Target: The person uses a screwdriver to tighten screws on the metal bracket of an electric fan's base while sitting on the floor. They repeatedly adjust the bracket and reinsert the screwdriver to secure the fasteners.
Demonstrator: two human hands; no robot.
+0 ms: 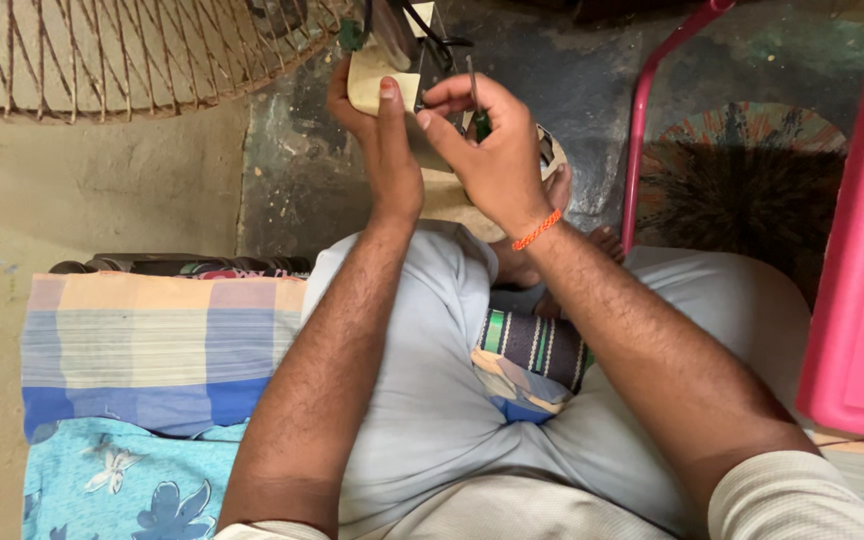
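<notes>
1. The left hand (377, 125) is wrapped round a small cream-coloured part (380, 82), thumb pressed flat on its face. The part is held up off the lap, over the floor just beyond the knees, with black wires (430, 25) running off its top toward the picture's edge.
2. The right hand (492, 150) is closed round a thin screwdriver (473, 100) with a dark green handle, fingertips pinching the shaft close beside the part.
3. Nothing supports the part but that one hand. I'd judge a hard push on the tool could twist it loose or send the tip skidding into the left thumb, which sits right by it.
4. The wires look short and taut; a tug from either hand might strain where they join, though the joint itself is hidden.
5. Anything small dropped here would likely fall between the bare feet (552, 200) onto the dark floor (302, 180) and be hard to find.
6. Close in: a wire fan guard (132, 60) upper left, a pink plastic chair (862, 250) on the right with its leg (642, 130) just beside the right wrist, and a round woven fan (742, 170) behind it.
7. The person sits on a checked cloth (142, 340) over a blue flowered sheet (112, 480); the pink leg cramps the right elbow's swing.
</notes>
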